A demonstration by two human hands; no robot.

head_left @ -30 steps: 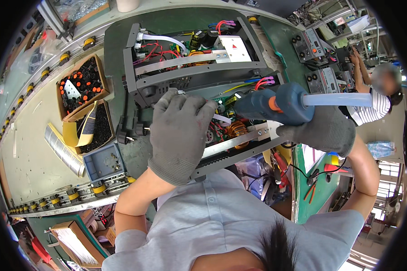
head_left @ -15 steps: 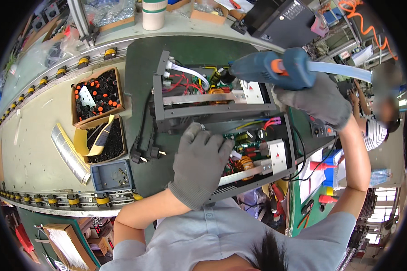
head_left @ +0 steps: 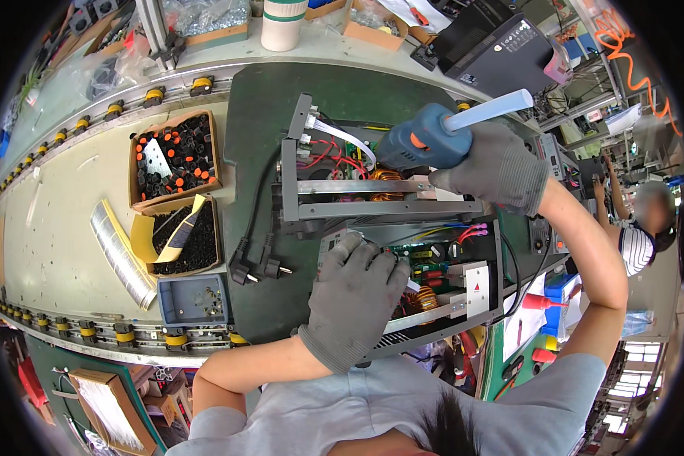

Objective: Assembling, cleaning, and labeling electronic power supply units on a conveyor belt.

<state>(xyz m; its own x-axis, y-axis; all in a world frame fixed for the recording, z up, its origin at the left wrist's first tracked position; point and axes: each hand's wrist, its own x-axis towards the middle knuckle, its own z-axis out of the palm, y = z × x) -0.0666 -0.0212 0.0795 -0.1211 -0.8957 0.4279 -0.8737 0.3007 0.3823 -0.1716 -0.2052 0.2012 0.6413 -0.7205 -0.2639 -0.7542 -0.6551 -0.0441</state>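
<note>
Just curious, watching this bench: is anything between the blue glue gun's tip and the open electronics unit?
Nothing visible. The right hand holds the glue gun with its nose down among the wires of the electronics unit; the tip itself is hidden.

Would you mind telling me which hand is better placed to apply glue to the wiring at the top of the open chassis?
Probably the right hand: it grips the blue glue gun, whose nozzle points toward the red and white wires. The left hand lies flat on the lower circuit board, holding no tool.
</note>
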